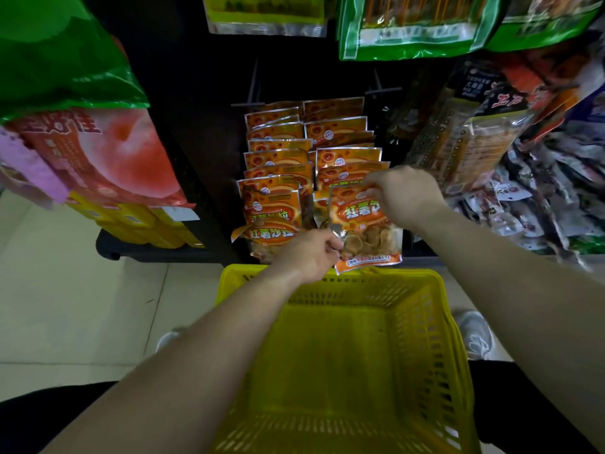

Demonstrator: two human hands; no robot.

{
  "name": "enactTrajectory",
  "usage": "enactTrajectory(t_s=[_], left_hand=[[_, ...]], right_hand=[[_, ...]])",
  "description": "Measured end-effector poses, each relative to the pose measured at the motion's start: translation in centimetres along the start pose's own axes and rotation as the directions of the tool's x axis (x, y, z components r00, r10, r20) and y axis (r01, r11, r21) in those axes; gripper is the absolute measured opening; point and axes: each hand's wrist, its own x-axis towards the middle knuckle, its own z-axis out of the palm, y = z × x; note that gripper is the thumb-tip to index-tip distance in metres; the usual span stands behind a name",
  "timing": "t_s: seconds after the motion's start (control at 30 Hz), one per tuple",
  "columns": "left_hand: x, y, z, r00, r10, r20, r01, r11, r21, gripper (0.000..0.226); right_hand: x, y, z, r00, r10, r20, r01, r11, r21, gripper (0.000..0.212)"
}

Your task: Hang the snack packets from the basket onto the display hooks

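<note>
Right hand (404, 194): fingers curled over the top edge of an orange snack packet (363, 224), pinching it up near where the hang hole would be (can't actually see the hole).
Left hand (311, 253): gripping the same packet at its lower left corner, thumb and fingers closed on the clear bit of the wrapper.
Held packet: upright, face toward the camera, right in front of the right-hand row and just past the far rim of the basket. You can see chips through its window.
Hanging rows: two columns of matching orange packets, left row (278, 165) and right row (340, 136), stacked front to back and running away into the dark rack.
Hooks: pretty much buried under the packets, can't tell whether the held one is on a hook.
Basket (435, 322): yellow plastic mesh, on the floor between both forearms, close to the person.
Other stuff: green packets (415, 27) hanging up top, a big green-and-red bag (98, 152) at left, and a pale shoe (474, 332) right of the basket.
</note>
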Motion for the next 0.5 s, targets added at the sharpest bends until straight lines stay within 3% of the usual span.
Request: enactTrajectory(t_s=[0.13,0.27,0.5], left_hand=[[3.3,0.3,3.8,1.000,0.006,0.011,-0.006,1.000,-0.007,0.028],[5.8,0.3,4.8,0.996,-0.082,-0.023,0.082,0.997,0.007,0.055],[6.5,-0.7,5.8,0.985,-0.165,0.051,0.162,0.985,0.061,0.052]], right_hand=[[1.6,0.2,1.4,0.998,0.004,-0.064,-0.001,0.999,0.055,0.023],[2.9,0.7,2.7,0.999,-0.018,-0.041,0.022,0.996,0.089,0.026],[4.1,1.5,4.8,0.992,-0.025,0.126,0.016,0.998,0.068,0.025]])
